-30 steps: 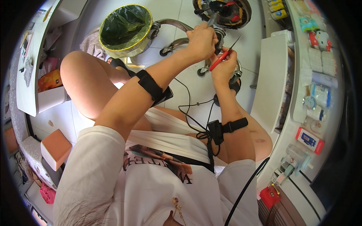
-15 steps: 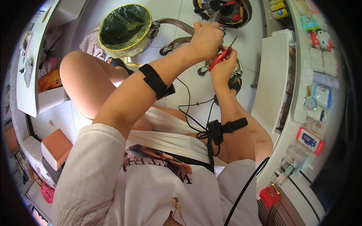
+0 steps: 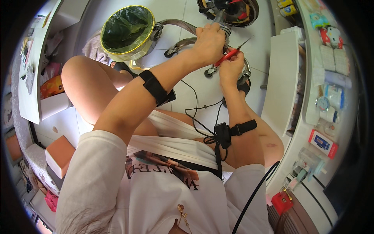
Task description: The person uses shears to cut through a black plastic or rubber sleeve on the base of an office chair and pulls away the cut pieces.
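My left hand (image 3: 208, 45) is closed on the metal chair base (image 3: 179, 26) beside its upright post (image 3: 219, 17); what lies under the fingers is hidden. Just below and to the right, my right hand (image 3: 230, 67) grips red-handled scissors (image 3: 228, 54), their thin blades pointing up and to the right. A caster (image 3: 210, 72) of the base shows under the hands, and further black wheels (image 3: 169, 53) stand on the tiled floor. Black straps with small boxes and cables circle both my forearms.
A lined bin (image 3: 127, 33) with a yellow rim stands upper left. A round padded object (image 3: 245, 13) is at top. White shelving (image 3: 278, 78) with packages lines the right, a cabinet (image 3: 31, 93) the left. A pink-and-white box (image 3: 59, 156) sits lower left.
My left hand has shifted slightly, now a little left of where it was half a second ago. The scissors have tilted a little further rightward, with my right hand still on them.
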Tool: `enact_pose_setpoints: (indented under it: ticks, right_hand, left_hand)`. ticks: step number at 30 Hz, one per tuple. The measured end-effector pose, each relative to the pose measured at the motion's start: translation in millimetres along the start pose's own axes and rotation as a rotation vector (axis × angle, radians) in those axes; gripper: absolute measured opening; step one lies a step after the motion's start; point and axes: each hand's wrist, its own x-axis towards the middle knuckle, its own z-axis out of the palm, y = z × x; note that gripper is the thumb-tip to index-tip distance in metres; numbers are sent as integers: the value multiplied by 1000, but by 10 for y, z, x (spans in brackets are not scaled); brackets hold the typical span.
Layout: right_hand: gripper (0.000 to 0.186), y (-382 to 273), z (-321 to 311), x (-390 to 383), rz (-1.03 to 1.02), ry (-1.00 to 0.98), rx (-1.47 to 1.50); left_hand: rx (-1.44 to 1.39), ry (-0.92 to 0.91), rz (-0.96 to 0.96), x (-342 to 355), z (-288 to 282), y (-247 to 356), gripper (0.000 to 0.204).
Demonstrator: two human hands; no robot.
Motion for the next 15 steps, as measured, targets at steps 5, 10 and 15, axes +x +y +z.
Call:
enact_pose_setpoints:
  ticks: [5, 10, 15]
  right_hand:
    - [36, -10, -7, -38, -89, -25, 73]
    - [37, 13, -3, -54, -90, -33, 104]
    - [34, 32, 9, -50, -61, -22, 55]
  left_hand:
    - [-120, 2, -119, -43, -21, -49, 12]
    - [-195, 27, -10, -75, -68, -68, 16]
    - [32, -32, 97, 2, -108, -5, 13]
